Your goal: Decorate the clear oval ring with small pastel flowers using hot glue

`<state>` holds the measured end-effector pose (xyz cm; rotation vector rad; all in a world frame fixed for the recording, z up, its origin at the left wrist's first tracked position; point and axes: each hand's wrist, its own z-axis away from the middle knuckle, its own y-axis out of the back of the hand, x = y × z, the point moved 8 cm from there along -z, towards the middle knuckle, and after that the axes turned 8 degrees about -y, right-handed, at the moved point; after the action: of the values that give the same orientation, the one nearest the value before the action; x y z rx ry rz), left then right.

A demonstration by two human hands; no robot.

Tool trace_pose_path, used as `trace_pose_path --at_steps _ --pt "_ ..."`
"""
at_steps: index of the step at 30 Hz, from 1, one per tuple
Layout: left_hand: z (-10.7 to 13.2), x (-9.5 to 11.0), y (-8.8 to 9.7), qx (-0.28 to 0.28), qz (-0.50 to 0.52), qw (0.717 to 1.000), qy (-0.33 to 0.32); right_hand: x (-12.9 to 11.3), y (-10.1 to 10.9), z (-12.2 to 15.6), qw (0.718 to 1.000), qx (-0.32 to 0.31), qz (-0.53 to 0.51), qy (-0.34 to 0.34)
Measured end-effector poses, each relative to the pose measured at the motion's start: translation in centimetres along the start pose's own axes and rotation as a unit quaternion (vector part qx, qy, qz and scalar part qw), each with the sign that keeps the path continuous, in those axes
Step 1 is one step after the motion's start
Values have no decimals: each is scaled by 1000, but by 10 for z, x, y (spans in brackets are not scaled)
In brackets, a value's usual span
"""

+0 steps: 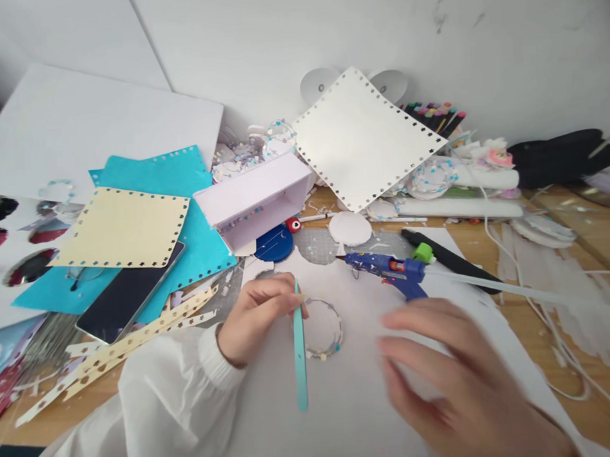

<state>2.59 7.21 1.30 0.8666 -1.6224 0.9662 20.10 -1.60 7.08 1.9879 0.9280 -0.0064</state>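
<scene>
My left hand (258, 313) is closed in a pinch on the top of a thin teal strip (300, 355) that hangs down over a white sheet (356, 400). Right beside the strip lies a clear round disc (321, 328) with small bits along its rim. My right hand (440, 370) hovers over the sheet to the right, smeared by motion, its fingers stretched out and apart with nothing in them. A blue glue gun (391, 272) lies just beyond that hand.
A white open box (254, 200) sits behind the sheet. Teal paper (205, 238), a cream punched square (122, 228) and a dark phone (122, 298) lie at left. A white punched square (362, 140) leans on the wall. Punched strips (119, 351), markers (434, 114) and scraps clutter the desk.
</scene>
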Motion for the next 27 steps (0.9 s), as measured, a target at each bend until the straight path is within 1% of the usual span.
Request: trace_pose_path --at_steps 2,3,5,7,9,11,13,16,18,20,22,24,27 --pt "0 -1 1 12 -5 1000 7 -30 -13 -28 997 -29 18 67" --pt "-1 -2 2 19 -4 1000 9 -40 -21 -39 994 -35 31 100" --pt "-1 -3 3 30 3 1000 10 -53 -34 -54 987 -26 57 151" --pt "-1 -2 4 36 8 999 5 -60 -44 -59 978 -16 80 190" --pt "0 -2 4 36 14 999 2 -63 -48 -57 971 -1 93 222" --pt "0 -1 2 35 19 999 1 -65 -45 -54 966 28 94 241" --pt "1 3 0 29 12 999 -9 -65 -36 -52 964 64 86 242" --pt "2 10 -2 21 -37 998 -40 -54 -20 -53 973 100 65 195" --pt "2 16 -2 19 -91 994 -63 -37 -10 -54 986 106 37 127" --pt "2 22 -3 4 -150 984 -99 -16 -2 -50 992 119 -5 43" --pt "2 27 -10 -37 -220 965 -141 5 4 -41 986 151 -65 -37" --pt "3 26 -20 -96 -299 935 -166 22 4 -31 969 176 -143 -101" --pt "4 16 -33 -170 -391 889 -166 34 -4 -24 943 168 -236 -167"
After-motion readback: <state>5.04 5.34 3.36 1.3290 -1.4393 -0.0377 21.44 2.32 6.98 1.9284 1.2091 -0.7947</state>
